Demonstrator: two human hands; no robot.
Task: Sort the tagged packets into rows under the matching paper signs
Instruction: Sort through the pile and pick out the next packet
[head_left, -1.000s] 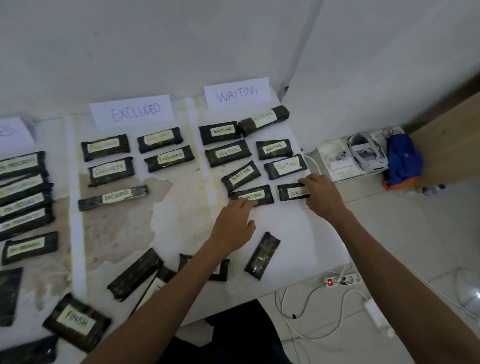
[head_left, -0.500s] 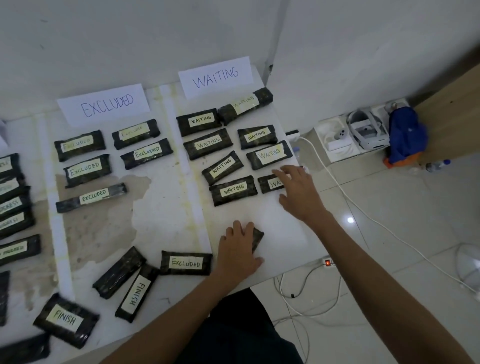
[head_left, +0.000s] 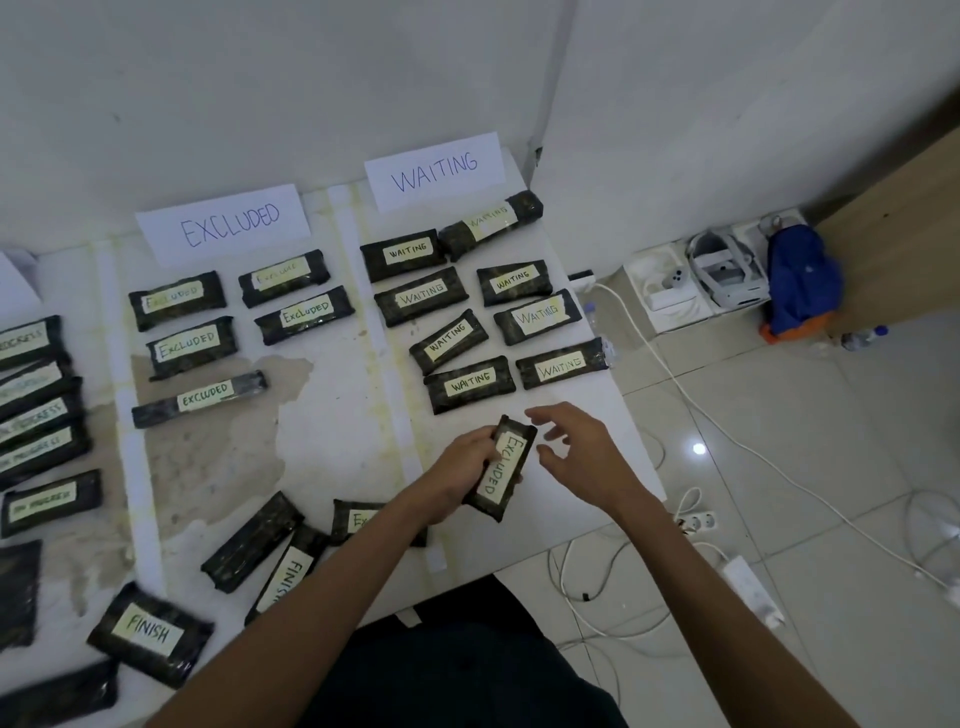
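My left hand (head_left: 457, 475) grips a dark packet tagged EXCLUDED (head_left: 501, 467), lifted label-up over the table's front right part. My right hand (head_left: 582, 447) hovers just right of it, fingers apart and holding nothing. The EXCLUDED sign (head_left: 223, 223) leans on the wall with several matching packets (head_left: 192, 343) below it. Under the WAITING sign (head_left: 434, 169) lie several WAITING packets (head_left: 470, 383) in two columns. Loose packets sit near the front edge: another EXCLUDED one (head_left: 358, 519) partly under my forearm, a face-down one (head_left: 252, 543) and two FINISH ones (head_left: 150, 631).
Packets tagged IN PROGRESS (head_left: 36, 441) fill the left edge. The white table (head_left: 332, 415) ends at right, beside a tiled floor with white cables (head_left: 670, 374), a power strip (head_left: 696, 519), a headset (head_left: 727, 265) and a blue bag (head_left: 797, 275).
My left hand picked up the face-down packet from the table front and turned it label-up. My right hand left the WAITING packet and came back beside the lifted one.
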